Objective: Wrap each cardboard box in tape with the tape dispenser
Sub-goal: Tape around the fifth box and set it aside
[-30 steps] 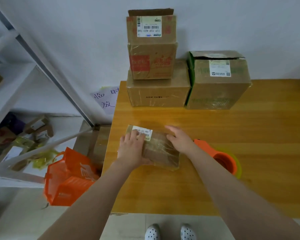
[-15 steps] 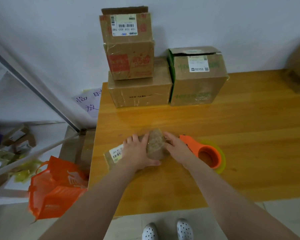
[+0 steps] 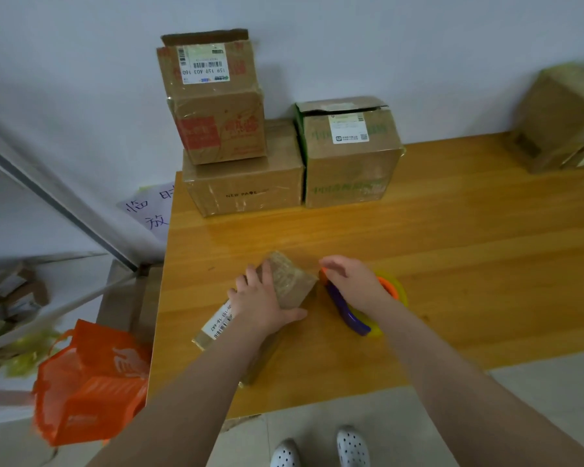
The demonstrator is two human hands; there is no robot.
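Observation:
A small brown cardboard box (image 3: pixel 292 281), glossy with tape and bearing a white barcode label, is tipped up on its edge near the wooden table's (image 3: pixel 452 264) front left. My left hand (image 3: pixel 263 303) grips it, fingers over the top face and thumb against the near end. Just right of the box, my right hand (image 3: pixel 351 281) curls over the tape dispenser (image 3: pixel 351 316), which has an orange body, a purple handle and a yellow-green roll. The hand hides most of the dispenser's body.
Against the wall, one carton (image 3: pixel 216 106) is stacked on a wider one (image 3: pixel 246 187), with a green-printed carton (image 3: pixel 351 153) beside them. Another box (image 3: pixel 560 119) sits at the far right. An orange bag (image 3: pixel 88 382) and a metal shelf frame (image 3: pixel 48 193) stand left of the table.
The small box went from lying flat to tipped up on its edge under my left hand. My right hand left the box and closed over the dispenser, which turned its purple handle into view.

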